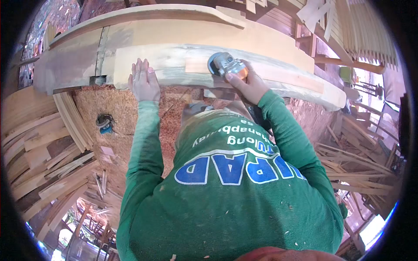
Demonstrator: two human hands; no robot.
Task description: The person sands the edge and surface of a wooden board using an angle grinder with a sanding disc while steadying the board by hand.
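The angle grinder (227, 64) is on the wooden board (170, 56), the right hand (253, 85) wrapped around its orange body — likely dense, rigid, best held there. The left hand (145, 82) lies flat, gripping nothing, on the board — probably stiff and heavy.

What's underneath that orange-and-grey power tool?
Pale, grey-streaked wood shows around the power tool. The patch directly beneath is covered, so its surface, and whether the tool touches it, cannot be seen.

grn shirt (226, 213), blue/wht letters (227, 179); orng/slvr grinder (230, 65)
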